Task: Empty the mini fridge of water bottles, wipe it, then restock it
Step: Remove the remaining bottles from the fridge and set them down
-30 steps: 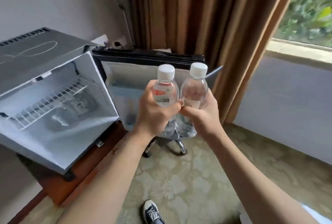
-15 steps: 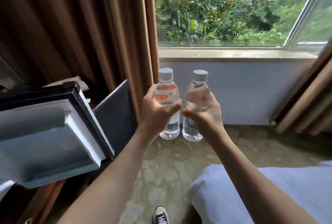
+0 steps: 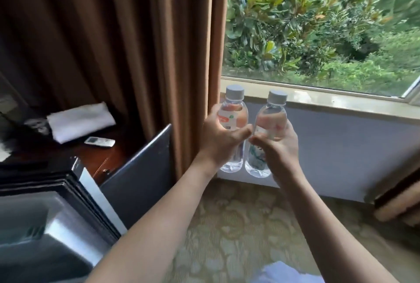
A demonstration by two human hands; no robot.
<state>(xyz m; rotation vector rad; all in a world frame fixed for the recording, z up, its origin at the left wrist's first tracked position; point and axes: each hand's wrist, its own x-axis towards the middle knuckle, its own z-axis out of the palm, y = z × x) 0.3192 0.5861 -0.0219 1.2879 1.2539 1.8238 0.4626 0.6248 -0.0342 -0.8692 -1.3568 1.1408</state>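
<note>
left hand (image 3: 221, 138) gripping one upright water bottle (image 3: 234, 112), right hand (image 3: 278, 146) gripping another bottle (image 3: 270, 114), fingers wrapped round each, side by side before the window sill (image 3: 341, 101).

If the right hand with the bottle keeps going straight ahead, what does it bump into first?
Probably the pale grey wall under the window, just below the stone window sill. The right hand holds its clear plastic water bottle upright, aimed that way with nothing visible between, though depth is hard to judge.

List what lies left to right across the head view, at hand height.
White folded cloth → remote control → brown curtain → left hand gripping a water bottle → right hand gripping the second bottle.
</note>
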